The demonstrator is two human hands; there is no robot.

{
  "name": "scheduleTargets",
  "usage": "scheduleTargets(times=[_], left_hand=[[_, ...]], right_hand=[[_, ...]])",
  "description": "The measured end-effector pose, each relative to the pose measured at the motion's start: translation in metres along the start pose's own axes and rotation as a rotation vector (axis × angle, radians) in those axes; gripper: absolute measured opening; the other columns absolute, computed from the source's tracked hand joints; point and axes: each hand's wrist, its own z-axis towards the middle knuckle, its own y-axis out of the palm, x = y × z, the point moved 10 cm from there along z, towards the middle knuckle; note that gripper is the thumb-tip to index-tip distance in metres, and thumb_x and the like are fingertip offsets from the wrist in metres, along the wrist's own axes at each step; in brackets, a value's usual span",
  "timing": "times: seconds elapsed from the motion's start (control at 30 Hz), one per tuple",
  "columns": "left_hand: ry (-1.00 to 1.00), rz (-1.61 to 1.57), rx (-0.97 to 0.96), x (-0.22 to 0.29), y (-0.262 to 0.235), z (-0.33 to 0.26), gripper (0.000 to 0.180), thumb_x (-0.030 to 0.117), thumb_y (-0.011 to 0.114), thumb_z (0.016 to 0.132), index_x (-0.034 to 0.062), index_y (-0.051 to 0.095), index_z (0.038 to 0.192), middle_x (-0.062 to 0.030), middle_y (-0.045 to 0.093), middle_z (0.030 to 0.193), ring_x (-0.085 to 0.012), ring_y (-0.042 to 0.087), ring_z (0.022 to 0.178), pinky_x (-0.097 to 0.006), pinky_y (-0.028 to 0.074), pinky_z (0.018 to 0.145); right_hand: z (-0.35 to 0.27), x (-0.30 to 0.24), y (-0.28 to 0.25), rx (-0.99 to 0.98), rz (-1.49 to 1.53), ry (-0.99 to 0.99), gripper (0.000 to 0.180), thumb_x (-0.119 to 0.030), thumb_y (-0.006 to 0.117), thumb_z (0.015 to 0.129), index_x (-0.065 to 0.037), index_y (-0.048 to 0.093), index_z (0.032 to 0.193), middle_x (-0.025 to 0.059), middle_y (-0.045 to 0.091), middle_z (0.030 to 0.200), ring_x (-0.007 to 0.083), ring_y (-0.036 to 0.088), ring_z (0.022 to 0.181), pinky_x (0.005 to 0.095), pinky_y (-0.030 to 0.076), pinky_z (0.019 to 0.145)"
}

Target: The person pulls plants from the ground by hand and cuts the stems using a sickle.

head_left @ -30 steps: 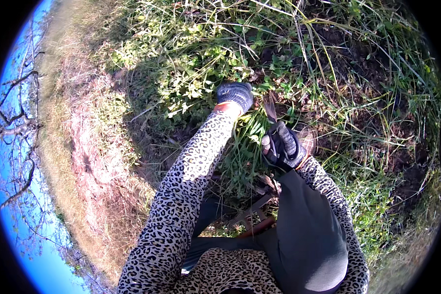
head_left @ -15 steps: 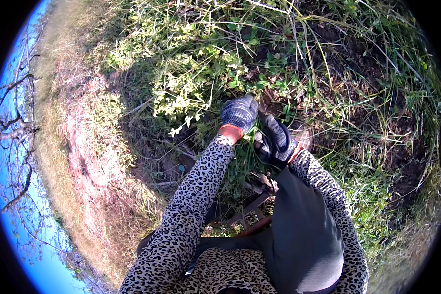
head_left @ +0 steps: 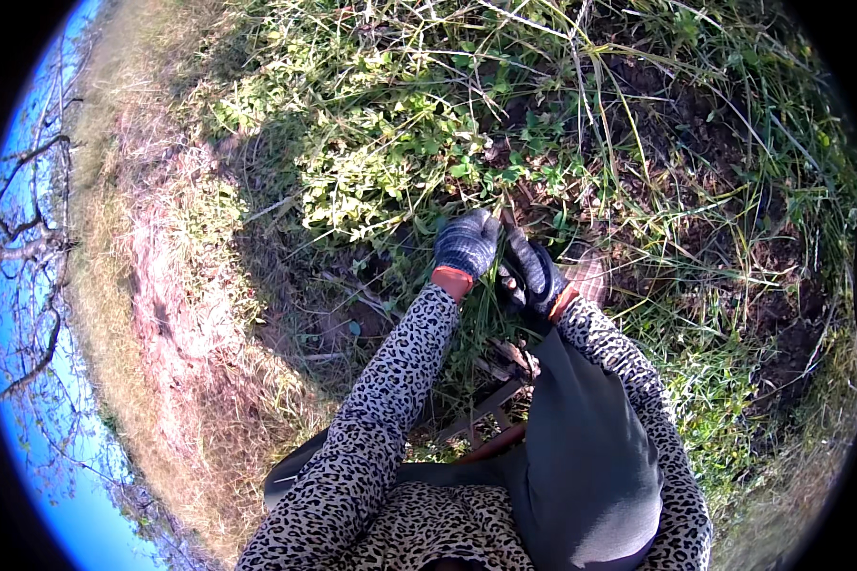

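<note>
My left hand (head_left: 467, 243), in a grey knit glove with an orange cuff, is closed around grass stems. Long green grass blades (head_left: 486, 309) hang below it, between my hands. Close beside it is my right hand (head_left: 535, 273), in a matching glove with a dark palm. Its fingers are curled in around something that I cannot make out. A narrow, dark, blade-like piece (head_left: 508, 211) shows just beyond the fingertips, and its kind is unclear. Leafy green weeds (head_left: 352, 195) grow right in front of the left hand.
My knee in dark trousers (head_left: 590, 447) rises beside the right forearm. A low frame with brownish bars (head_left: 490, 419) stands beneath me. Tangled long grass (head_left: 638, 143) and dark soil lie ahead and to the right. Dry grass and reddish bare earth (head_left: 167, 333) stretch along the left.
Both hands have moved slightly lower in the picture, toward me, staying close together. The right hand's fingers look more drawn in toward the left hand.
</note>
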Motion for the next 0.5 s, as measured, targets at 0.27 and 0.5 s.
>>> scheduleTargets(times=[0.27,0.5], left_hand=[[0.127,0.140,-0.022,0.004,-0.010,-0.038,0.033,0.034,0.051,0.092,0.0063,0.065,0.102,-0.0173,0.068,0.093,-0.0355,0.064,0.083,-0.047,0.051,0.074],[-0.041,0.569,-0.237,-0.189,-0.044,-0.169,0.029,0.035,0.051,0.088,0.0128,0.068,0.096,-0.0130,0.070,0.090,-0.0299,0.065,0.090,-0.051,0.037,0.099]], right_hand=[[-0.010,0.032,0.007,-0.022,0.240,0.200,0.033,-0.018,0.060,0.085,-0.005,0.051,0.113,0.0068,0.052,0.071,0.0220,0.051,0.058,0.0356,0.041,0.053],[-0.017,-0.005,0.000,0.116,1.177,0.193,0.057,-0.059,0.043,0.095,-0.009,0.055,0.071,0.0030,0.051,0.051,0.0138,0.045,0.035,0.0241,0.037,0.035]])
